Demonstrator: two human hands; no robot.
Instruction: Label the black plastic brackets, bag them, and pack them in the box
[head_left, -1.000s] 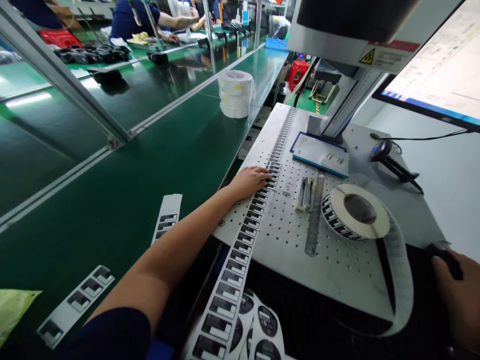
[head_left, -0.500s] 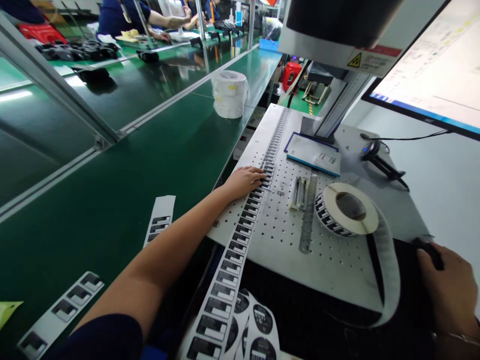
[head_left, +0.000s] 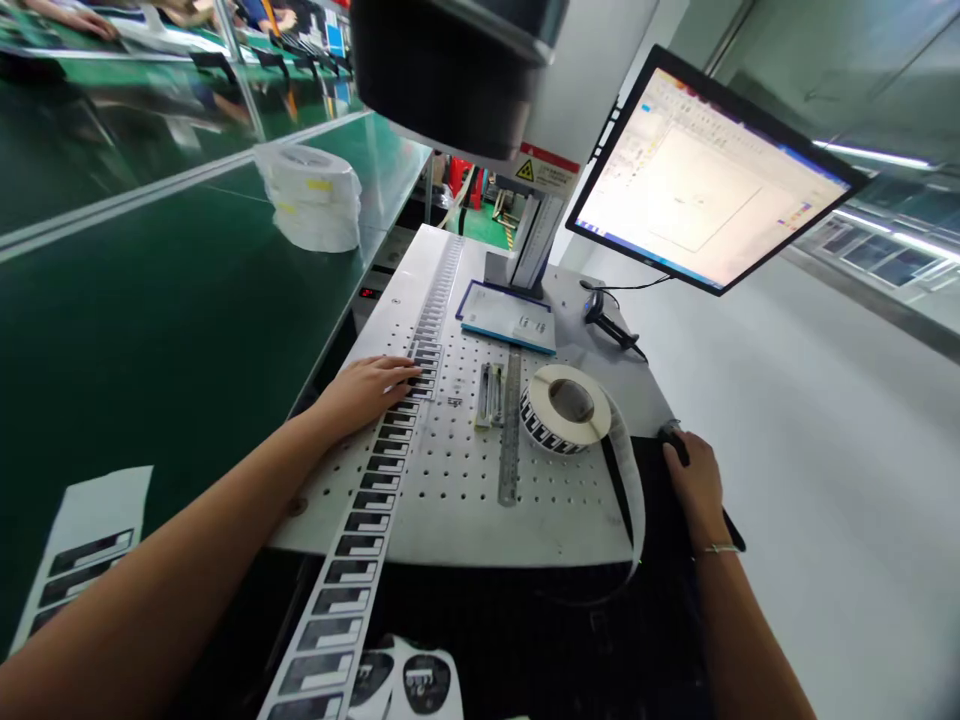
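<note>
My left hand (head_left: 367, 390) lies flat with its fingers stretched over the edge of a long label strip (head_left: 375, 485). This strip runs lengthwise along the left side of a perforated metal plate (head_left: 465, 525), and its near end hangs toward me. At the right edge, my right hand (head_left: 699, 485) is wrapped over a black computer mouse (head_left: 672, 438), which it partly hides. A roll of labels (head_left: 546, 428) sits on the plate, its loose tail curling down at the right. Left of the roll lies a clear ruler (head_left: 510, 440).
A machine head (head_left: 450, 90) hangs over the plate, with a lit monitor (head_left: 712, 190) at its right. Behind the roll rests a barcode scanner (head_left: 611, 325). Wrapped rolls (head_left: 311, 200) stand on the green bench (head_left: 187, 270). A person's hand (head_left: 94, 24) shows far left.
The view has swung to the right, bringing the whole monitor and more of my right arm into sight. Both hands stay at the same places, on the strip and the mouse.
</note>
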